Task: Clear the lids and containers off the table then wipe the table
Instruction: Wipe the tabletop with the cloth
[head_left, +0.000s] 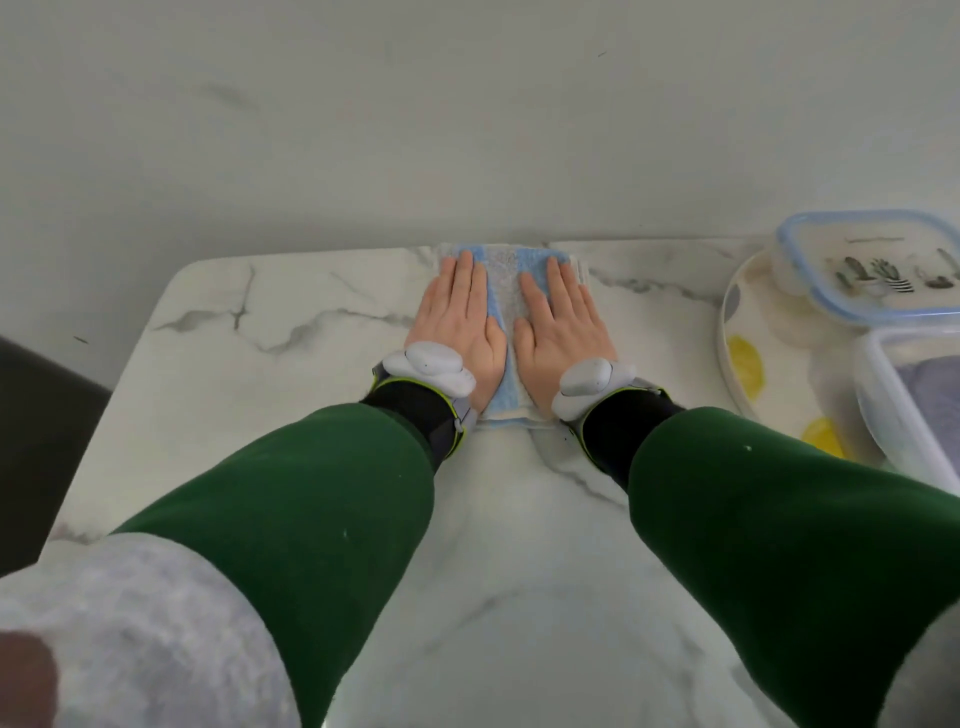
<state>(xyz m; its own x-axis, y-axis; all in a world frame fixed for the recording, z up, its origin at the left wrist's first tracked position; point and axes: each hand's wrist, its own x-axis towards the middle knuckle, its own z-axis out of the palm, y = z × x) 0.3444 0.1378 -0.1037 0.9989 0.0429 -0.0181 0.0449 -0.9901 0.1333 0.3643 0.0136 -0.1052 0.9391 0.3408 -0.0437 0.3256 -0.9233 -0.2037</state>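
Left hand: the left hand (457, 322) lies flat, palm down, fingers straight and close together, pointing to the far edge; it presses on the left half of the cloth.
Right hand: the right hand (561, 327) lies the same way just beside it, flat and pressing the right half; the thumbs are close but apart, with a strip of cloth showing between them.
Arms: both forearms reach straight out from the near side in green sleeves (311, 519), each wrist carrying a black band with a pale grey device (434, 369).
Cloth: the cloth (503, 296), blue and white and folded, sits at the middle of the far edge of the table, its far end touching that edge.
Table: the table (260, 364) has a white marble-look top with grey veins and a rounded far left corner.
Tray: a round pale tray (743, 364) with yellow lemon shapes lies at the right side.
Far container: a clear box (795, 270) stands on the tray, closed by a blue-rimmed lid (872, 270) printed with small cacti; I cannot tell what is inside.
Near container: a second clear box (883, 410), cut by the right edge, holds something grey-blue, perhaps fabric.
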